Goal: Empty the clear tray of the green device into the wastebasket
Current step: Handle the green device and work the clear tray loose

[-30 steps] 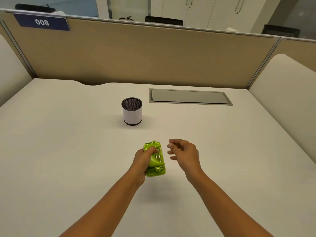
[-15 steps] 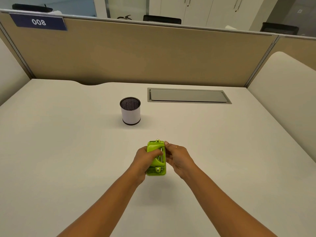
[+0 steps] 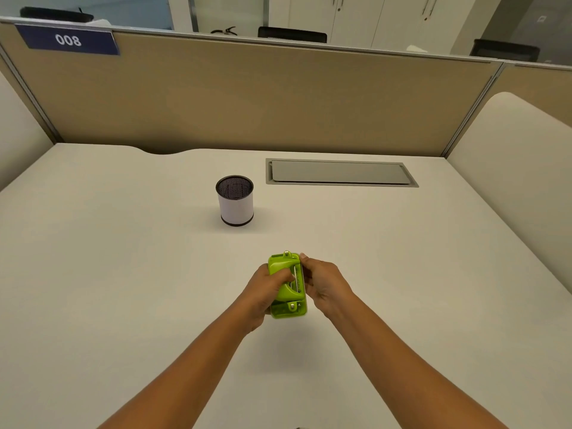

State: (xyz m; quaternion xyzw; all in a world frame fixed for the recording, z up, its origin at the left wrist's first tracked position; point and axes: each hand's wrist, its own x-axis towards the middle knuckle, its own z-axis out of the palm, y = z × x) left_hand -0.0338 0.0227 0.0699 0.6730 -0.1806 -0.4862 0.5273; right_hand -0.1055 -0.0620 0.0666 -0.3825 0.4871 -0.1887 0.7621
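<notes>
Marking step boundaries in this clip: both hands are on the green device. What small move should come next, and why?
Probably the right hand should pull the clear tray, not separately discernible here, off the green device while the left hand steadies it. Both hands grip the device, nothing looks detached yet, and the wastebasket stands apart, farther back on the left.

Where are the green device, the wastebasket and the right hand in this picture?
green device point(image 3: 289, 293): head view, on its green top.
wastebasket point(image 3: 236, 209): head view, on its white side wall.
right hand point(image 3: 325, 280): head view, on the back of the hand.
</notes>
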